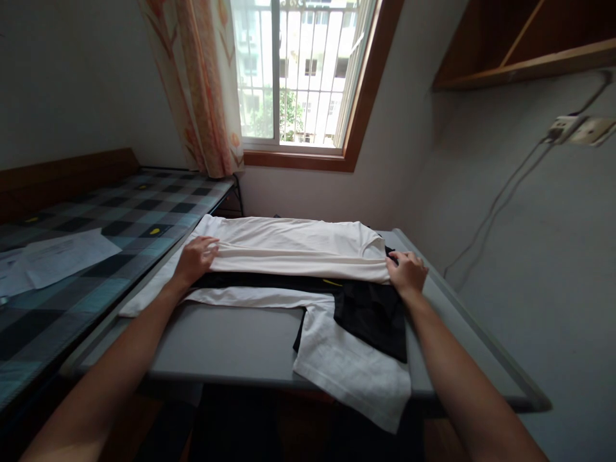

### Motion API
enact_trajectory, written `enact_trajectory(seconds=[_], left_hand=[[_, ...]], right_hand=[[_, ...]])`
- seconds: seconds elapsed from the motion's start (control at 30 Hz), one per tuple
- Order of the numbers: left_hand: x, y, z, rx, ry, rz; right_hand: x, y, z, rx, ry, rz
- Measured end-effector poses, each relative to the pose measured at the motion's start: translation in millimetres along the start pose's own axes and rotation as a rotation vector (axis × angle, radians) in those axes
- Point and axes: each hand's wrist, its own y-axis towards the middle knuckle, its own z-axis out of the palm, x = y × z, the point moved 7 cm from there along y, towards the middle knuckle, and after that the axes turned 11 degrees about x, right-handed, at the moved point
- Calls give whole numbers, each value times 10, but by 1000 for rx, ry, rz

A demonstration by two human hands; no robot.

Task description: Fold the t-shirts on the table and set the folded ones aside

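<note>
A white shirt (293, 237) lies across the grey table (226, 343), its near side folded over in a long strip. My left hand (196, 258) holds the left end of that strip, fingers closed on the cloth. At the right end, near the collar, my right hand (408, 269) grips the same folded edge. Beneath it shows a black shirt (373, 314) with a sleeve spread toward the front right. Under the black one lies another white shirt (353, 366), whose sleeve hangs over the table's front edge.
On the left, a bed with a checked cover (187, 192) bears papers (67, 256). Behind the table are a curtain (206, 96) and a barred window (308, 77). A wall socket with cables (563, 128) and a wooden shelf (529, 67) are at the right.
</note>
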Motion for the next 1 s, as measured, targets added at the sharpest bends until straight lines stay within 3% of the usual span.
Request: enact_trajectory(seconds=[0.07, 0.17, 0.23, 0.37, 0.53, 0.7, 0.8, 0.9, 1.0], left_hand=[[-65, 35, 197, 143, -30, 87], [-52, 35, 456, 329, 65, 85], [-8, 16, 550, 410, 162, 29], [26, -22, 567, 480, 273, -85], [-18, -39, 561, 525, 297, -85], [-13, -39, 550, 477, 267, -41], [-66, -33, 555, 435, 203, 84], [-94, -39, 628, 495, 141, 167], [-69, -30, 649, 524, 109, 147]], right_hand=[[178, -18, -10, 0, 28, -141], [472, -72, 170, 208, 104, -404], [589, -128, 316, 336, 65, -500], [600, -183, 537, 473, -140, -493], [536, -219, 679, 629, -258, -413], [578, -197, 602, 547, -228, -449], [598, -213, 634, 589, -183, -495], [601, -228, 685, 631, -143, -491], [598, -196, 613, 569, -40, -499]])
